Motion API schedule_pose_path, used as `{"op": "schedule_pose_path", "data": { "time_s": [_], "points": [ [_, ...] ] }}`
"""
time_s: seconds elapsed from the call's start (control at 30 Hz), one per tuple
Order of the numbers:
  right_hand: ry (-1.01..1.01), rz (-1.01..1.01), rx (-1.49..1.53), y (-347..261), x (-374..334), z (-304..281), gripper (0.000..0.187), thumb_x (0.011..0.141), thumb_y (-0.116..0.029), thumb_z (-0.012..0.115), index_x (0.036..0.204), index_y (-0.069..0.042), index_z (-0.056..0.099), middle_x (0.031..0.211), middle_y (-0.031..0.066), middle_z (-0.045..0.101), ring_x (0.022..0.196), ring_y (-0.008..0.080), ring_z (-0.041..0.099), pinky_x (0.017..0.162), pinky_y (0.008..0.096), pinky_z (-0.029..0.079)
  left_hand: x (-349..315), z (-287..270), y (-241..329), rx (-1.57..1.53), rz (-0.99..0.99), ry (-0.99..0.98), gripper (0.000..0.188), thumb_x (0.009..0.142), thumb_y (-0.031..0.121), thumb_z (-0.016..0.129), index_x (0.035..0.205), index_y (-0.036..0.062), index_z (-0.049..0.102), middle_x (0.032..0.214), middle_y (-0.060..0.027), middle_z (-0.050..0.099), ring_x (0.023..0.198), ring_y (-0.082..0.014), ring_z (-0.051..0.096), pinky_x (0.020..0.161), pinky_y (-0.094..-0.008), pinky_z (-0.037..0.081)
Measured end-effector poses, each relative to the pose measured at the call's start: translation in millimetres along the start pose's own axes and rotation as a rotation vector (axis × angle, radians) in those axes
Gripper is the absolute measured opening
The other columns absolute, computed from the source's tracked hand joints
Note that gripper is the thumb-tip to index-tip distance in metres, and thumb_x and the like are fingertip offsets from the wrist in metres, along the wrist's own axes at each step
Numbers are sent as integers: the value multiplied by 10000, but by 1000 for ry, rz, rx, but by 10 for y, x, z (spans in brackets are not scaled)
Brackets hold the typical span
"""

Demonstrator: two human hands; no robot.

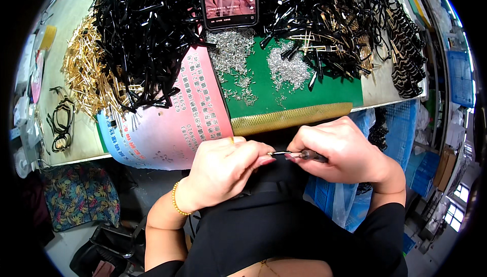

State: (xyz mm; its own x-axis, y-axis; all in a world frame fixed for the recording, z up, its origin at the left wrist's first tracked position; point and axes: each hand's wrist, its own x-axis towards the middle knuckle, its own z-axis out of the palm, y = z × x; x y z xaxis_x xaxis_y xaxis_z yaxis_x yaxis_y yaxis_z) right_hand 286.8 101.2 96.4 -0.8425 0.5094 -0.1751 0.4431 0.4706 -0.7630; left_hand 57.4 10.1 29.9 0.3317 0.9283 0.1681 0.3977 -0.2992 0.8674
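Just past the near edge of the table, my two hands meet in front of my body. My left hand [223,168] pinches a small gold-coloured piece [270,154] between thumb and forefinger; most of it is hidden by the fingers. Wrapped round a small screwdriver [313,156] with a dark handle, my right hand [339,150] points its thin shaft leftward. The tip reaches the piece at my left fingertips, though the exact contact is too small to make out.
Heaps of black eyeglass parts [147,28] cover the table, with gold metal temples [83,69] at left. Two piles of tiny silver screws [289,66] lie on the green mat [324,91]. A phone [231,0] stands behind them. Blue crates [461,79] are at right.
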Motion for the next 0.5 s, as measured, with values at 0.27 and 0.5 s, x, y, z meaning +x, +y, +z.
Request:
{"op": "schedule_pose_path", "data": {
  "time_s": [0.27, 0.5],
  "points": [
    [35, 331, 113, 85, -5, -89, 394, 997, -412, 616, 1157, -54, 576, 957, 179, 688, 828, 353, 689, 727, 433, 531, -54, -15, -32, 282, -32, 25, 50, 917, 97, 709, 918, 78, 663, 707, -50, 661, 626, -239, 666, 553, -348, 509],
    [138, 195, -542, 248, -33, 15, 402, 905, -81, 658, 1289, -173, 583, 942, 99, 525, 735, 269, 649, 584, 374, 537, -62, 87, -45, -473, -418, 291, 189, 1095, 80, 462, 1242, -29, 509, 974, -108, 736, 617, -79, 549, 586, -238, 477]
  ]
}}
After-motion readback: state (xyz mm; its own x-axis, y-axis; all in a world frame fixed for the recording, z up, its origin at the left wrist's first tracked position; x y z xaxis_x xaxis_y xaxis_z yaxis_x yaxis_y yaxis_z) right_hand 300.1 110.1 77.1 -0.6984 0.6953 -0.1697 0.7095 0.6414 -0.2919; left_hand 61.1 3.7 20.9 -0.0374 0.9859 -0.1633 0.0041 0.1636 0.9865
